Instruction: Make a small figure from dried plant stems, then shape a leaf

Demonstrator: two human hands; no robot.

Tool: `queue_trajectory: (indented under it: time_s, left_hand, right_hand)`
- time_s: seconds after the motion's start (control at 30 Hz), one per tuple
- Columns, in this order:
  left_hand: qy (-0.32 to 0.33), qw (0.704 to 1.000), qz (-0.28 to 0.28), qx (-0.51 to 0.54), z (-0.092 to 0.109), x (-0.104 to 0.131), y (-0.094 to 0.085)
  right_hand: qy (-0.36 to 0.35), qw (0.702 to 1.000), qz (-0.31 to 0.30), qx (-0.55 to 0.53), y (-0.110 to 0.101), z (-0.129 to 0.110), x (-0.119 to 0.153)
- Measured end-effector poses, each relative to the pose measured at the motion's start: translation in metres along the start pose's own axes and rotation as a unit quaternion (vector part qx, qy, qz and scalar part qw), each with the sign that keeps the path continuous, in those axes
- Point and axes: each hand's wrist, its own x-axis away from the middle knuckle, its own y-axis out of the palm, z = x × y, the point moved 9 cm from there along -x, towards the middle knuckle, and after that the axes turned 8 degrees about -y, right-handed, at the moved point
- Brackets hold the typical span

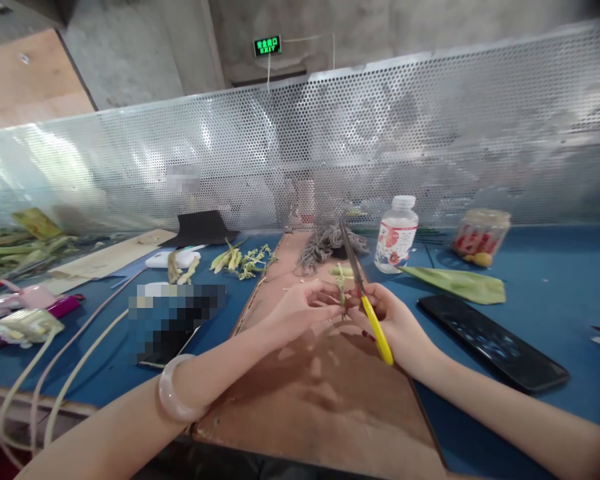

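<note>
While both hands' fingers [333, 303] pinch it, green sprig [341, 283] upright between them, yellow-handled tool [375, 327] alongside.

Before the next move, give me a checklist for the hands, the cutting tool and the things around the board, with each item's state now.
1. Yellow-handled tool in the right hand's grip: ok.
2. Green sprig between the hands: ok; which fingers pinch it, cannot tell.
3. Left hand not touching the blade: cannot tell, one view hides the depth.
4. Brown board free of loose items: not ok, grey yarn lies at its far end.
5. Clear bottle standing upright: ok.
6. Right-side phone off the board: ok, it lies on the blue surface.
</note>
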Motion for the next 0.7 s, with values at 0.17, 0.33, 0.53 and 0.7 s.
queue_trajectory:
  time_s: [0.17,0.33,0.53,0.7]
  left_hand:
    - [0.021,0.999,0.019,0.018,0.001,-0.001,-0.004]
    - [0.013,0.999,0.013,0.039,0.001,0.000,-0.003]
    - [0.002,0.998,0.033,0.047,-0.002,0.001,-0.004]
    - [-0.008,0.999,0.010,0.047,-0.006,-0.001,0.000]
  right_hand:
    - [0.038,0.999,0.007,-0.025,0.004,0.004,0.005]
    - [0.055,0.998,0.007,-0.035,0.004,0.007,0.006]
    - [0.052,0.998,0.037,-0.014,-0.003,0.009,0.005]
    - [0.030,0.999,-0.006,-0.042,0.009,0.010,0.004]
